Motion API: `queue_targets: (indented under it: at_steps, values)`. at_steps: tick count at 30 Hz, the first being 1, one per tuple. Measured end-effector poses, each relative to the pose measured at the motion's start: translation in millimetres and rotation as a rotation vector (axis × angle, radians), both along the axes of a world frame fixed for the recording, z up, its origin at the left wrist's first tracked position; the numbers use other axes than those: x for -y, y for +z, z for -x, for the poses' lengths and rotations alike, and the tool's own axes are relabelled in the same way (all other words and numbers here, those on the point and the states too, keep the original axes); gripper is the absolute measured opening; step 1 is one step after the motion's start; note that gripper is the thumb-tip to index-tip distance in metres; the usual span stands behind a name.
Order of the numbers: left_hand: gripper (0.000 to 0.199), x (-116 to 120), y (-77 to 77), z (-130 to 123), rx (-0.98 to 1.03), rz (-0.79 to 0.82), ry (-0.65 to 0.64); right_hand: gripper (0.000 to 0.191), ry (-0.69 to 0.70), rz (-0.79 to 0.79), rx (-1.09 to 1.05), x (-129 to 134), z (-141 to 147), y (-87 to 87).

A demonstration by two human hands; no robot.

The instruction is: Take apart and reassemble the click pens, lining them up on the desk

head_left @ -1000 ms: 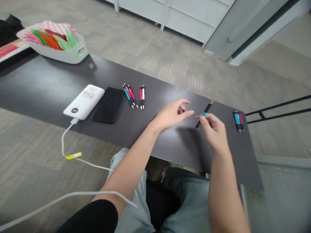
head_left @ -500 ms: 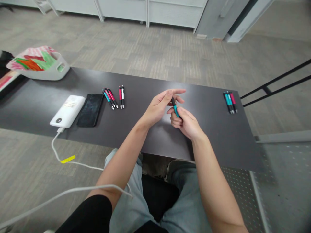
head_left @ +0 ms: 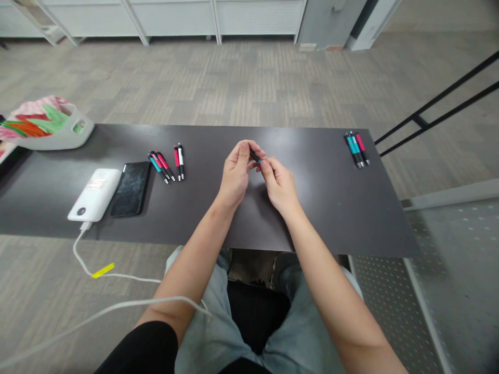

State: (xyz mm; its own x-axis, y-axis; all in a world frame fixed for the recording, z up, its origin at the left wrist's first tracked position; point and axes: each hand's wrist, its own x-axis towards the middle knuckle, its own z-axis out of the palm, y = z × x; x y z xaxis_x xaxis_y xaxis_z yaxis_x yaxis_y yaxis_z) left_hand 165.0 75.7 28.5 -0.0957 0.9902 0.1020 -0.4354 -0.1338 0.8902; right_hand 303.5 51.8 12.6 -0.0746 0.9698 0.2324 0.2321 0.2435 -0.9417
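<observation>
Between my two hands, above the dark table [head_left: 202, 208], is a pen [head_left: 255, 156] with a black grip and a blue-green barrel. My left hand [head_left: 237, 171] closes its fingers around the black end. The thumb and fingers of my right hand [head_left: 278, 183] pinch the coloured end and cover most of it. To the left lie red and blue pens [head_left: 161, 166] in a small fan, beside a red pen [head_left: 176, 162] and a white pen [head_left: 181, 161]. At the far right rest blue-green pens [head_left: 353, 150] and a red pen [head_left: 362, 148] side by side.
A black phone [head_left: 131, 189] lies next to a white power bank [head_left: 95, 195], whose white cable [head_left: 80, 254] hangs off the front edge and runs over my left arm. A white basket [head_left: 74, 127] with colourful cloth stands at the far left. Black metal bars [head_left: 421, 122] rise beyond the right edge.
The pen has tilted from near upright to a flatter slant. My left fingers have curled in around its black end, and my right hand has shifted its hold. The camera view has turned slightly.
</observation>
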Motion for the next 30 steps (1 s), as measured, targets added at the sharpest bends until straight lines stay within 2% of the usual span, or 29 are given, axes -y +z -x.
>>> queue_targets:
  at_steps: [4,8,12,15,18,20,23,27,30]
  values:
    - [0.055,1,1.3,5,-0.122,0.026,0.015,0.051,-0.008,-0.006,0.024,-1,5,-3.9]
    - [0.051,2,2.5,12,-0.263,-0.025,-0.014,0.051,-0.018,-0.033,0.029,-1,5,-1.7]
    - [0.056,1,0.8,16,-0.258,-0.024,-0.008,0.055,-0.021,-0.063,0.047,-5,2,-1.0]
    - [0.059,1,-0.7,16,-0.258,-0.018,-0.007,0.06,0.049,-0.097,0.065,-11,-2,0.0]
    - [0.062,0,-1.7,16,-0.272,-0.019,-0.001,0.054,0.098,-0.126,0.088,-14,-8,5.6]
    - [0.064,0,-1.9,17,-0.267,-0.022,0.013,0.05,0.099,-0.104,0.114,-14,-12,10.7]
    - [0.066,1,-1.2,18,-0.262,-0.026,0.023,0.055,0.11,-0.047,0.134,-14,-16,14.9]
    - [0.065,2,-1.4,22,-0.301,0.003,0.045,0.067,0.132,-0.063,0.122,-19,-16,10.2]
    - [0.065,0,-3.9,25,-0.297,0.011,0.055,0.062,0.131,-0.064,0.107,-21,-14,3.3]
